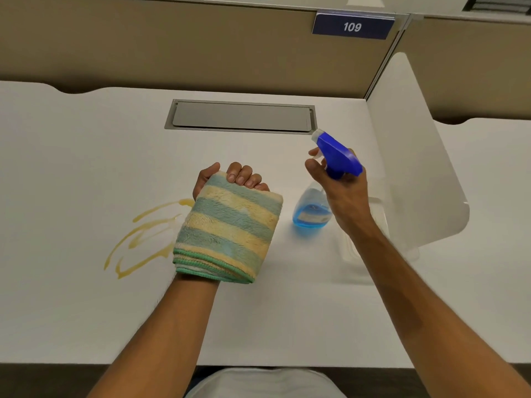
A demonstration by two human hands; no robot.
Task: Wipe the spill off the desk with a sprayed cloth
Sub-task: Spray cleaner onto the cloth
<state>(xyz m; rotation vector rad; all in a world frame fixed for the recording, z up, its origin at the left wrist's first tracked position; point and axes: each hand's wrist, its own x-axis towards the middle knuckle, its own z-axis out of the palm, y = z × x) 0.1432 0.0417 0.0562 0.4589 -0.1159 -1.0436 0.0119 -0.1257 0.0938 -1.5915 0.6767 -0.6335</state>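
Observation:
A yellow, syrupy spill (138, 239) streaks the white desk (86, 156) left of centre. My left hand (230, 179) holds a folded cloth (227, 234) with teal and pale yellow stripes, palm up, above the desk just right of the spill. My right hand (342, 191) grips a spray bottle (311, 211) of blue liquid by its neck, under the blue trigger head (339, 155). The nozzle points up and left, away from me. The bottle is lifted off the desk, to the right of the cloth.
A grey cable hatch (241, 116) is set into the desk at the back centre. A white side divider (416, 156) stands on the right, with a clear plastic tray (370, 231) at its foot. A beige partition with a "109" sign (352, 26) closes the back.

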